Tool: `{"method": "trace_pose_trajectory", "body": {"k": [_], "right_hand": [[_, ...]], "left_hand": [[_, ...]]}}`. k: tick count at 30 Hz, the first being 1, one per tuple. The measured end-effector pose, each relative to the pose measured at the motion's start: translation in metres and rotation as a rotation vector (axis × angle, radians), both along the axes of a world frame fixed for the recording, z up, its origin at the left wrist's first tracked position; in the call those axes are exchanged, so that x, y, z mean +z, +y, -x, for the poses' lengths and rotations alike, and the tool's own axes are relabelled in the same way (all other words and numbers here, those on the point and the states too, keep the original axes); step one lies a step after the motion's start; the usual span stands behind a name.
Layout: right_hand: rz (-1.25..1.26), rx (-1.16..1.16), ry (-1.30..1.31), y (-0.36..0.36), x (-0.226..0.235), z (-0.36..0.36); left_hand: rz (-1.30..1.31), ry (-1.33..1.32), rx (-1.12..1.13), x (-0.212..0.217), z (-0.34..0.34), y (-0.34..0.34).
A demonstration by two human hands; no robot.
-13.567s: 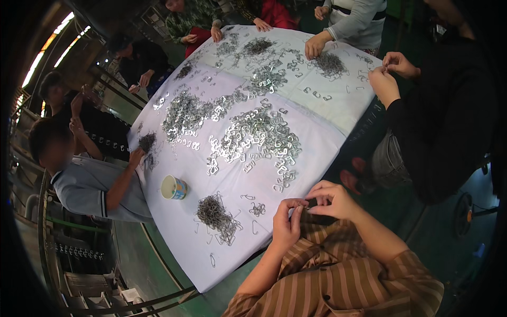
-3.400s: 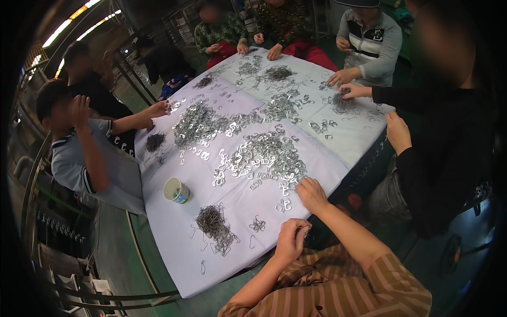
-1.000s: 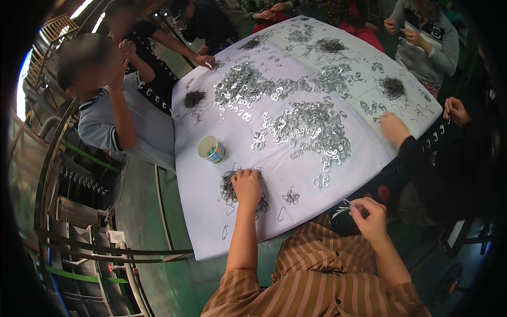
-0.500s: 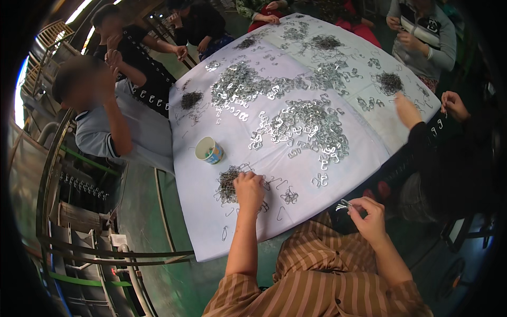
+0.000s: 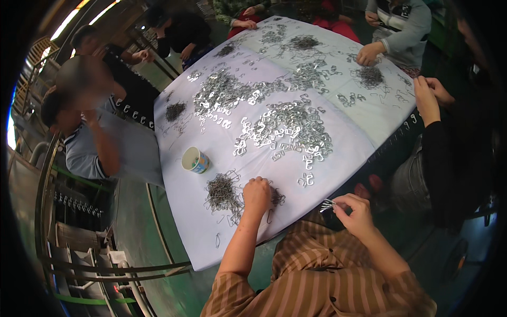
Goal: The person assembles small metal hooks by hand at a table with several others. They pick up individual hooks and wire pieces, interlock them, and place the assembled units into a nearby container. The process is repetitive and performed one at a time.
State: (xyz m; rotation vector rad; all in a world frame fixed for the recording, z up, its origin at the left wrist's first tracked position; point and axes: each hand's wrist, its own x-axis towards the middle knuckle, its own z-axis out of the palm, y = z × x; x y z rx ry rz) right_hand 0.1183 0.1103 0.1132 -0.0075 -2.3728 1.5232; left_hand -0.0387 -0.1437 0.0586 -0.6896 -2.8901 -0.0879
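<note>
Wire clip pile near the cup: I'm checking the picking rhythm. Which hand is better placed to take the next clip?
Probably the left hand: it rests on the wire clip pile, while the right hand is off the table edge, holding a small metal piece.

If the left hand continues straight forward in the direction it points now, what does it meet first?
The left hand already rests on the dark wire clip pile. Straight on, up the white table, it would probably meet the big heap of shiny metal hooks first; depth is uncertain.
</note>
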Motion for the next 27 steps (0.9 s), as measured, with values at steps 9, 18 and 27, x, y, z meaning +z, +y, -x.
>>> {"method": "trace_pose_trajectory", "body": {"k": [9, 18, 27], "right_hand": [[0.018, -0.009, -0.044, 0.003, -0.003, -0.002], [0.069, -0.025, -0.012, 0.003, -0.004, -0.004], [0.021, 0.008, 0.000, 0.004, -0.010, 0.000]], "left_hand": [[-0.995, -0.360, -0.101, 0.049, -0.048, 0.056], [-1.014, -0.438, -0.403, 0.056, -0.086, 0.101], [-1.027, -0.445, -0.492, 0.053, -0.085, 0.099]]}}
